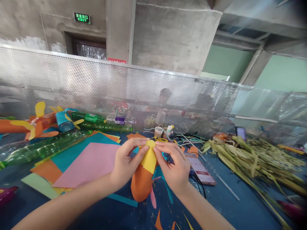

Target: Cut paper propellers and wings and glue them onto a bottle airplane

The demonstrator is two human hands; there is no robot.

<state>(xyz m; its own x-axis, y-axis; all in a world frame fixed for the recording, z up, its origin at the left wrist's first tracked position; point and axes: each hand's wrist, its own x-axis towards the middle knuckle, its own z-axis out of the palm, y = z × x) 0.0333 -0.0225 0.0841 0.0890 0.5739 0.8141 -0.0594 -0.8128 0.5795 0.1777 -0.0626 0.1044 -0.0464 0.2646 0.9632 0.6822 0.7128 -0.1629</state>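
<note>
Between my two hands is a paper craft with a yellow paper top (149, 159) and an orange paper body (141, 183). My left hand (128, 159) pinches the yellow paper's upper edge from the left, thumb and fingers together. On the other side my right hand (174, 161) pinches the same edge with its fingertips. Blue strips (167, 188) and a pink strip (153, 198) show below and to the right of the orange body; whether they are joined to it I cannot tell.
Coloured paper sheets (90, 166) lie at left, with green plastic bottles (48, 147) and a finished-looking orange bottle craft (45, 121) behind. A phone (202, 171) and dried husks (242, 153) are at right. Orange scraps (158, 221) lie in front. A perforated metal screen (100, 86) borders the back.
</note>
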